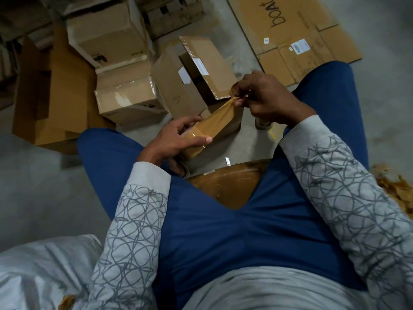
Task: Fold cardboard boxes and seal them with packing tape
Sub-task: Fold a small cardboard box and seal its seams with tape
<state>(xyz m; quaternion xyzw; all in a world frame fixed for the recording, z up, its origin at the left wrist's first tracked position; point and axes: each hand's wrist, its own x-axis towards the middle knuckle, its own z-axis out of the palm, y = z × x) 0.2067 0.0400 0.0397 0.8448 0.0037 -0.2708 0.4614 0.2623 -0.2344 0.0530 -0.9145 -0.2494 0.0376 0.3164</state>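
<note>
while looking down from the head view, finds the left hand [176,139] curled round the packing tape roll [197,139], thumb laid along its side, just above the lap. finds the right hand [266,97] higher and further forward, fingertips pinching the bunched free end of the tape strip [220,116], drawn taut from roll to pinch. touches no box with either hand.

beyond the knees, shows a small closed box [127,104] on the floor [33,186], glossy clear tape over its top, so counts as folded and sealed. behind it, shows a bigger box [107,30], shut as far as can be told. just beside the right hand, shows an open box [201,70] tipped over with flaps loose: formed perhaps, not sealed. further off, shows a flat sheet [290,34] marked "boat" at the far right and folded-flat cardboard [55,86] at the left, neither built up yet. at the right edge, shows a heap of brown tape scraps [397,189]. under the right wrist, hints at a second roll [264,124], too hidden to be sure.

judging from all that, stands somewhere in the middle: at least one box done, one open box waiting for tape, more flat stock left to fold. looks like freeing a usable length of tape, with the crumpled end likely needing smoothing or tearing off before laying it on a seam.
</note>
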